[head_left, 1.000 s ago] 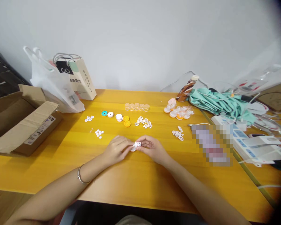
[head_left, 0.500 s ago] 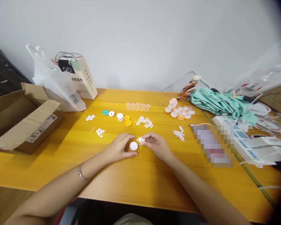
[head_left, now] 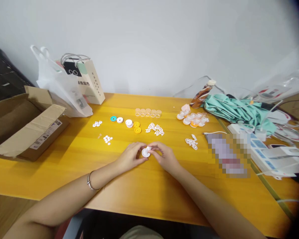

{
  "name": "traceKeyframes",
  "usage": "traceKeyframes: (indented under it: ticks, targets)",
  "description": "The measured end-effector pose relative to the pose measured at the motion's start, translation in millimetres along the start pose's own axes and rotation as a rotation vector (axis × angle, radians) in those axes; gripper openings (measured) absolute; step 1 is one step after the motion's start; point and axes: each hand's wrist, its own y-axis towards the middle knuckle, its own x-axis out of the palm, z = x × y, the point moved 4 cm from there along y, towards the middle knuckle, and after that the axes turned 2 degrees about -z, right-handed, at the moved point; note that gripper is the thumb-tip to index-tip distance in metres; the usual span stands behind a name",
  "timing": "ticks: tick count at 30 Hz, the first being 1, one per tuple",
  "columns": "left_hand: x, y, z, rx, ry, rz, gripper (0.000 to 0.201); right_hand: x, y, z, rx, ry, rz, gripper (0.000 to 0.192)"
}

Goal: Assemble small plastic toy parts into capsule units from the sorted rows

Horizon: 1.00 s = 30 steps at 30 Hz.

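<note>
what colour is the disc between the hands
White; the disc shows best in the head view.

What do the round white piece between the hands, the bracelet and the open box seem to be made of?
Round white piece: probably plastic with a smooth finish, judging by its even white surface and moulded-looking rim.
Bracelet: likely metal, polished; it is silvery with bright highlights.
Open box: cardboard by its look, matte, brown, with creased flaps.

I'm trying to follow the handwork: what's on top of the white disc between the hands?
The right hand pinches a small white piece, seen over the far edge of the white disc. Fingers partly cover both, so any contact between piece and disc cannot be told.
</note>
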Motion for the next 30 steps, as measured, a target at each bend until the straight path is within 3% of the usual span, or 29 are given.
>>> traceKeyframes:
  ticks: [6,13,30]
  targets:
    - [1.1,-0.6,0.1,-0.013,-0.010,-0.011,0.035,-1.0,0.0,-8.1,-0.140,-0.070,-0.015,0.011]
    - [1.1,-0.4,0.5,-0.012,-0.019,-0.010,0.036,-0.4,-1.0,-9.4,-0.145,-0.070,-0.007,0.010]
    - [1.9,-0.9,-1.4,-0.012,-0.030,-0.003,0.039,3.6,-9.4,-10.6,-0.404,-0.349,-0.136,0.027]
